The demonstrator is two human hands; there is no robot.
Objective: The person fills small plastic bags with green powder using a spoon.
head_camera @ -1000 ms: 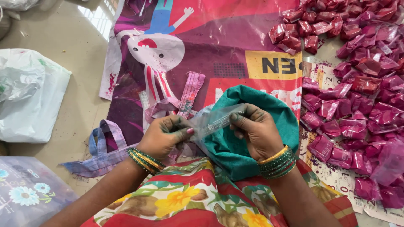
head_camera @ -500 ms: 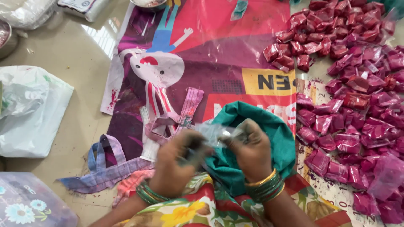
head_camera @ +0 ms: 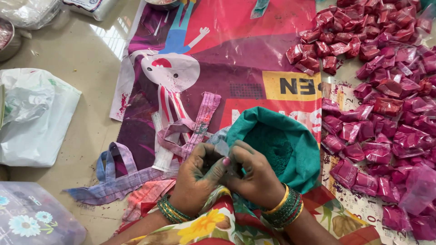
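Small clear plastic pouch [head_camera: 223,147], thin and crumpled, sits pinched between both hands just above the person's lap, mostly hidden by the fingers. The left hand [head_camera: 196,177] and the right hand [head_camera: 254,174] press together, fingers closed on the pouch, skin dusted with green powder; stacked bangles ring both wrists. Directly behind the hands an open teal bag [head_camera: 277,140] holds green powder [head_camera: 272,149], its rolled rim touching the right hand. To the right, a large heap of filled pink and red packets [head_camera: 386,100] spreads across the floor [head_camera: 86,54]. A printed plastic sheet [head_camera: 227,59] lies under the bag, with stained cloth straps [head_camera: 181,131] curling across it left of the hands. A white plastic bag [head_camera: 36,118] lies well apart at the left.
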